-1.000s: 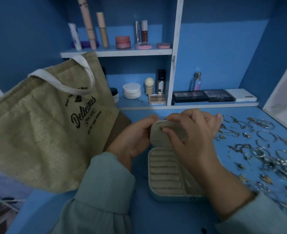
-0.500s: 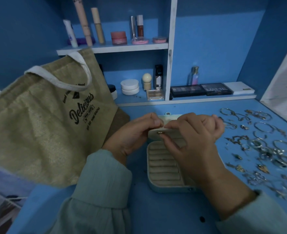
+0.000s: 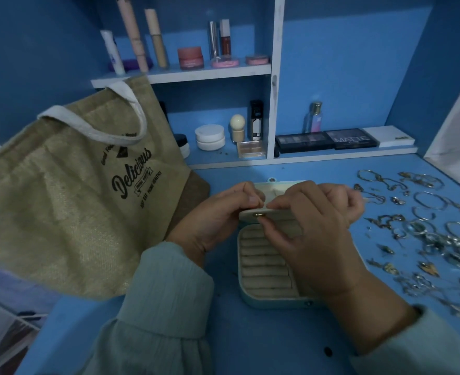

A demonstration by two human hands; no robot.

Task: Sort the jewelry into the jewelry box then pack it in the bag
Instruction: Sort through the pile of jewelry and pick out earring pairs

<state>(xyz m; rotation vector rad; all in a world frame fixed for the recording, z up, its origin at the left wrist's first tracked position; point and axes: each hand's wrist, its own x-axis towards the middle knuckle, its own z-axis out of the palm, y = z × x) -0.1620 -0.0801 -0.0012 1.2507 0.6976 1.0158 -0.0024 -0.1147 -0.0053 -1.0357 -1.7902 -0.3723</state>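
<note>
Head view, nearest first: two pale green sleeves point(image 3: 158, 299) run off the bottom edge. Beyond them the open jewelry box point(image 3: 266, 272) sits on the blue table point(image 3: 250, 342), its right compartments hidden under the right hand point(image 3: 312, 239). That hand's fingers are curled, thumb and forefinger pinching a small gold piece point(image 3: 260, 215) at the edge of a cream pad point(image 3: 261, 211) held above the box; whether it is a stud or a ring is too small to tell. The left hand point(image 3: 215, 220) pinches the pad's left end. Loose jewelry point(image 3: 426, 234) lies scattered to the right, blurred toward the frame edge. Left, the burlap bag point(image 3: 69, 198) leans, cut off at the side. Farthest, shelves hold cosmetics point(image 3: 210, 136).
</note>
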